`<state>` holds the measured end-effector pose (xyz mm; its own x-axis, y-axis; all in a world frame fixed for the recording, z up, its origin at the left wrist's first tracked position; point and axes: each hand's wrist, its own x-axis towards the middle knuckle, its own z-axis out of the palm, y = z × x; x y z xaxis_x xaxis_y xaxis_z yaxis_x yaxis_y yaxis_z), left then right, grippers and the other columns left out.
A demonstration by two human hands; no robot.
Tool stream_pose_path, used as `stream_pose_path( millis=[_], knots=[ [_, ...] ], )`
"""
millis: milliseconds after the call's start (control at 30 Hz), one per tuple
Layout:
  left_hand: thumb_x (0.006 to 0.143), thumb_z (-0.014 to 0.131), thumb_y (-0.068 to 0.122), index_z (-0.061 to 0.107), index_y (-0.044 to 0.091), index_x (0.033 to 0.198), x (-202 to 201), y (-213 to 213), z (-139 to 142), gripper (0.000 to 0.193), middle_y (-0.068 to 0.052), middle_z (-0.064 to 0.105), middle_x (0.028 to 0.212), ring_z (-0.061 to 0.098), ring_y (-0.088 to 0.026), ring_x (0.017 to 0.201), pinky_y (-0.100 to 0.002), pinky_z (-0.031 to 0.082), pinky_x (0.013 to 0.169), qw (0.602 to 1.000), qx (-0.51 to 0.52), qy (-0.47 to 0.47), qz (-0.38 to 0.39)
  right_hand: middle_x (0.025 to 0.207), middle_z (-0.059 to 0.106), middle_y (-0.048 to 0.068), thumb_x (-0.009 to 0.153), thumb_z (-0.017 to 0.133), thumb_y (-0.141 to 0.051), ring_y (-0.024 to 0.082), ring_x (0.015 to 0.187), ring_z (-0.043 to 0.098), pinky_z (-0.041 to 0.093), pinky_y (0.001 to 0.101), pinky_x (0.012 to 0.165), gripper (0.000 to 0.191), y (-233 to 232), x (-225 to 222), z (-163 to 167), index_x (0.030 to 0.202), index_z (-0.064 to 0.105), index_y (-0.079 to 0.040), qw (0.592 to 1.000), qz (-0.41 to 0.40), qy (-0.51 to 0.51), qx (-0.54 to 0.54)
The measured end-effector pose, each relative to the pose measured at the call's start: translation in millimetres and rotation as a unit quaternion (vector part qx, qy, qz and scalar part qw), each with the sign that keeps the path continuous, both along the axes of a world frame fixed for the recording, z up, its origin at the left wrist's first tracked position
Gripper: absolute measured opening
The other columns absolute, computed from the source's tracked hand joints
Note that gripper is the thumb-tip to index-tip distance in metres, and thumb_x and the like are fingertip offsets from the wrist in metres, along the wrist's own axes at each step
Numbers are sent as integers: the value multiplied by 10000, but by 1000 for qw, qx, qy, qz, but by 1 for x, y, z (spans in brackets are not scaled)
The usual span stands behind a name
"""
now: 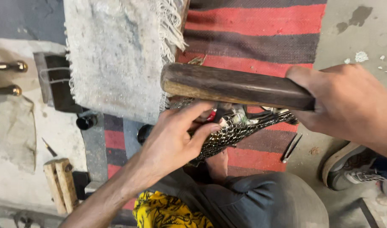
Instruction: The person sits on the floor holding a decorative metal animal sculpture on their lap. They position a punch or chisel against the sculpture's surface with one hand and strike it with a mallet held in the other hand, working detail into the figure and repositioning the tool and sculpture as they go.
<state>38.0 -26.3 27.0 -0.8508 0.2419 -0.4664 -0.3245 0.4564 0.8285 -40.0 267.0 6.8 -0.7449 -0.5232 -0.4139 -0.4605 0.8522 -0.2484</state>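
My right hand (345,101) grips one end of a thick dark wooden stick (235,86), held level across the middle of the view. Just below the stick, my left hand (176,135) closes around a small tool with a red part (211,116), pressed against a dark metal piece with a scale-like pattern (235,131). The patterned metal piece lies slanted under the stick, and part of it is hidden by my left fingers. My bare foot (216,164) rests under the metal piece.
A red and brown striped rug (261,25) covers the floor. A pale fringed cloth (117,55) lies at the top left. Two brass-tipped rods (9,66) lie at the left, a wooden block (60,183) at bottom left, thin metal tools (291,147) on the right, another person's shoe (350,169).
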Motion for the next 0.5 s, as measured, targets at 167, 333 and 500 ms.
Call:
stream_pose_path(
  millis=[167,333,500],
  knots=[
    [982,678,69,570,90,1390,-30,-5,-9,423,-139,748,1190,775,-178,989,-325,677,756,975,156,122,-104,738,675,78,810,834,-74,181,610,671,534,323,526,199,15,28,-15,942,686,-57,920,-197,-90,-326],
    [920,712,126,594,203,1395,-78,5,-14,496,-76,783,978,773,-181,684,-377,572,579,951,20,-3,-307,704,684,53,829,749,4,153,633,751,582,282,495,220,14,83,-63,941,561,-24,756,-346,-207,-516],
    [879,714,132,633,211,1333,-100,12,-23,469,-105,767,863,762,-204,714,-409,549,623,905,54,14,-422,732,691,113,879,703,38,182,657,718,583,302,573,88,16,131,-106,911,623,19,767,-436,-127,-454]
  ],
)
